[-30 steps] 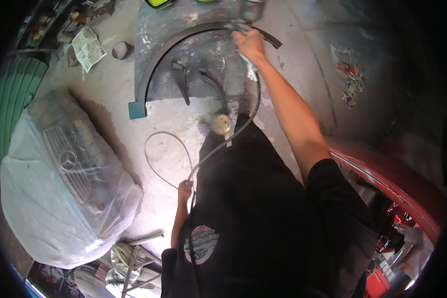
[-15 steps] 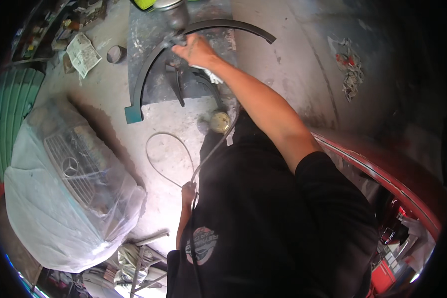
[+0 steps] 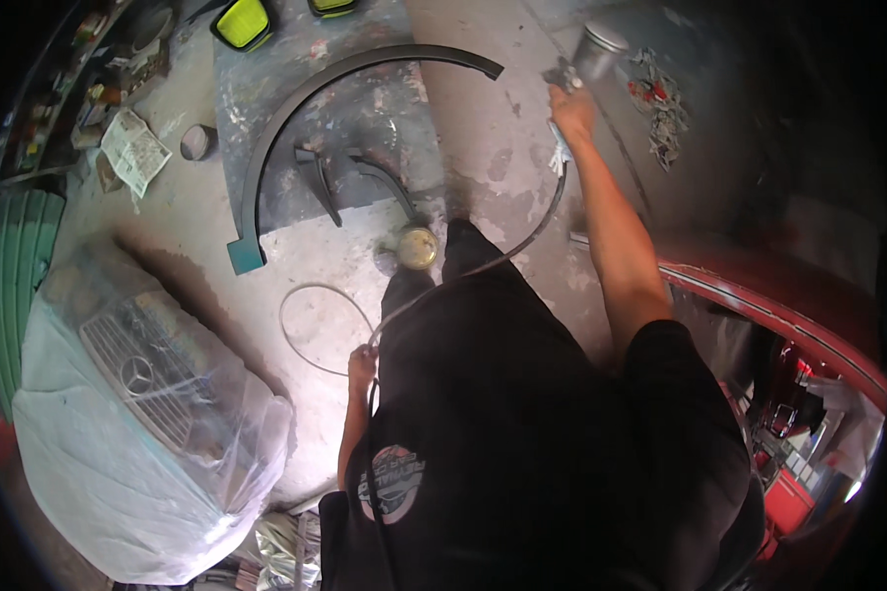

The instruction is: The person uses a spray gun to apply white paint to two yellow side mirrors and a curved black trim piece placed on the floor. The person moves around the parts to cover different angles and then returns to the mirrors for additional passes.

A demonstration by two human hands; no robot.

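My right hand (image 3: 573, 110) is closed round the handle of a spray gun (image 3: 595, 59) with a metal cup on top, held out to the far right. White cloth or paper is wrapped below the grip, where an air hose (image 3: 545, 219) joins on. Low at my left side, my left hand (image 3: 363, 364) grips that hose, which makes a loop over the floor. A dark curved trim strip (image 3: 360, 61) with a squared green-grey end lies over a paint-stained board (image 3: 296, 103). Two smaller dark curved pieces, a blade-like one (image 3: 319, 187) and a thin one (image 3: 389, 183), lie inside its arc.
A car front (image 3: 158, 394) under plastic sheeting stands at the left. Red car bodywork (image 3: 768, 310) is at my right. Near my feet sits a round can (image 3: 418, 247). Lime-lined black parts (image 3: 242, 24) lie at the far end; crumpled paper (image 3: 662, 113) lies far right.
My right hand has swung the spray gun from above the curved strip out to the right, and the hose has followed. My left hand still holds the hose.
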